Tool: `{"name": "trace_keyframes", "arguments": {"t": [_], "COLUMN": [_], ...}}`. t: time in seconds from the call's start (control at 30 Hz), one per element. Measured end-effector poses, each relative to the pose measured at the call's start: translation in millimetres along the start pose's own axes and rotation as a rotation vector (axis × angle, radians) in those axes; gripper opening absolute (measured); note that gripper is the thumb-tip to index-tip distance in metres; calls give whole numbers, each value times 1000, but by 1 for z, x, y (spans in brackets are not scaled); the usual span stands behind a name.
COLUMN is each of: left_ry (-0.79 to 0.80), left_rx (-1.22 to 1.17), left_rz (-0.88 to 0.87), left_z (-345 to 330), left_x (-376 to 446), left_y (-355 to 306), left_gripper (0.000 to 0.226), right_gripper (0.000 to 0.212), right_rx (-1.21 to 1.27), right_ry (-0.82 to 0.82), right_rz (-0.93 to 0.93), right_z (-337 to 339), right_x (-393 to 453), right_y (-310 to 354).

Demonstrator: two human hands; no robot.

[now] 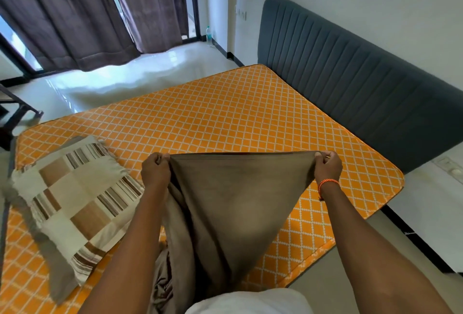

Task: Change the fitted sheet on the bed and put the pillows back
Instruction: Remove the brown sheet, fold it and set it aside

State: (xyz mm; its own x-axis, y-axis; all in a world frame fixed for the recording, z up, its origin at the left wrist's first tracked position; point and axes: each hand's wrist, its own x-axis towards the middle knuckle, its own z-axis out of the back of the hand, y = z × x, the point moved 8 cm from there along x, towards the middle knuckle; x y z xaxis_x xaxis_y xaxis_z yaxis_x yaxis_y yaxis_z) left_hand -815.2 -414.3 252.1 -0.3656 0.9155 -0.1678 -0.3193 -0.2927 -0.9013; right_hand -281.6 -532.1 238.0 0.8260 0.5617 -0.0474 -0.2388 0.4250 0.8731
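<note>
— Where's the sheet right now?

— I've got the brown fitted sheet (225, 203) held up in front of me, over the near side of the bed. My left hand (155, 169) has its fingers curled tight round one end of the top edge, and my right hand (327, 166) pinches the other end, so that edge runs taut between them. The rest hangs down in a point and bunches in folds near my waist.

— And the mattress?

— Bare. The orange mattress (225, 113) with its white diamond pattern lies uncovered, its far end against the dark grey headboard (350, 75).

— Pillows?

— One checked and striped pillow (77, 203) lies on the mattress to my left, just beside my left forearm. There seems to be grey-brown cloth under its near edge, though I can't tell whether that's another pillow or part of the bedding.

— Anything else around?

— An orange thread bracelet (327, 184) on my right wrist, brown curtains (75, 13) across the window, and a plastic bottle (208, 35) standing on the floor by the wall.
</note>
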Motion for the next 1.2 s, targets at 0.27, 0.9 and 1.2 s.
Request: {"name": "trace_keyframes", "arguments": {"t": [0.27,0.9,1.2], "left_ry": [144,109,184], "left_rx": [26,-580,-588], "left_rz": [236,723,627], "left_z": [-28,-55,-79], "left_x": [3,-108,-176], "left_y": [19,97,88], "left_gripper": [22,21,14], "right_gripper": [17,10,7], "right_rx": [-175,-126,-72], "right_ry": [-152,101,490], "right_rz": [-104,197,469], "right_z": [-1,-82,-135], "right_x": [-15,-125,-253], "right_y": [-7,45,52]}}
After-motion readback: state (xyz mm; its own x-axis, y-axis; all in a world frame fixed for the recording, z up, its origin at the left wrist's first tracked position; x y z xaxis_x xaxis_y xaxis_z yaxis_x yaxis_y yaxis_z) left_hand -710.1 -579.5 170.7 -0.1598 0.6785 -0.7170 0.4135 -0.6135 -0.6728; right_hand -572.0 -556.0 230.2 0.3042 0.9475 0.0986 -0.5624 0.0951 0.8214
